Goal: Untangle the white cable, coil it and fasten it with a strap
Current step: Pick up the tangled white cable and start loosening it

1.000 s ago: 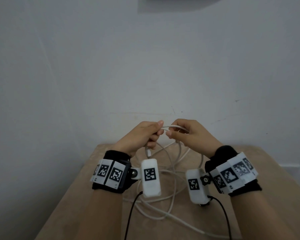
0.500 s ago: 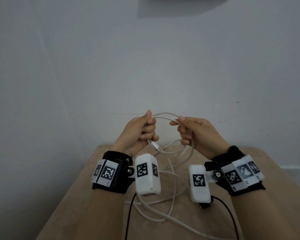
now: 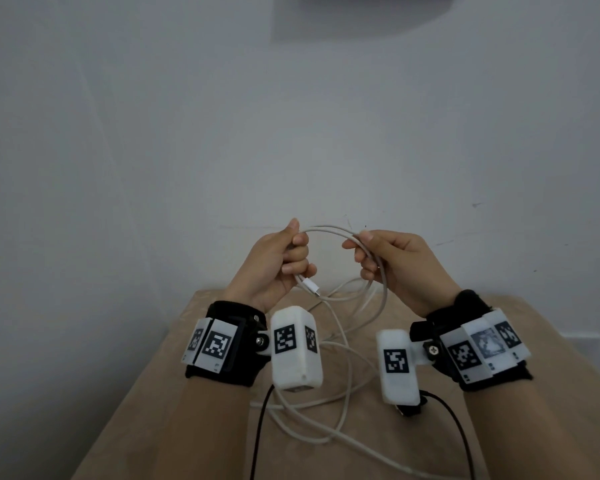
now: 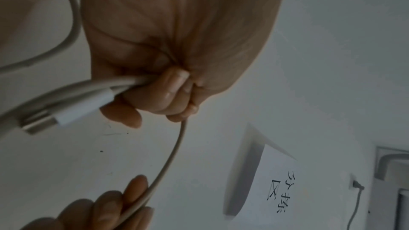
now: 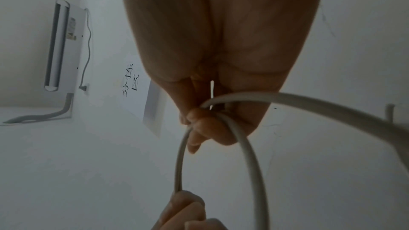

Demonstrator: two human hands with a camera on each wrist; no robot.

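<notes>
I hold the white cable [image 3: 329,231] up in front of the wall as a small loop between both hands. My left hand [image 3: 284,261] grips two strands in a fist, and the plug end [image 3: 310,286] sticks out below it; the plug [image 4: 75,109] shows close up in the left wrist view. My right hand [image 3: 371,258] pinches the loop's other side, with the strand [image 5: 239,139] curving down past its fingers. The rest of the cable [image 3: 340,382] hangs down and lies tangled on the beige tabletop [image 3: 174,410]. No strap is in view.
A plain white wall stands right behind the table. Black leads [image 3: 257,441] run from the wrist cameras toward me. A paper sign [image 4: 278,186] and a wall-mounted unit [image 5: 62,45] show in the wrist views.
Both hands have risen and moved apart, opening the cable into a wider arc. The plug end now hangs below my left fist.
</notes>
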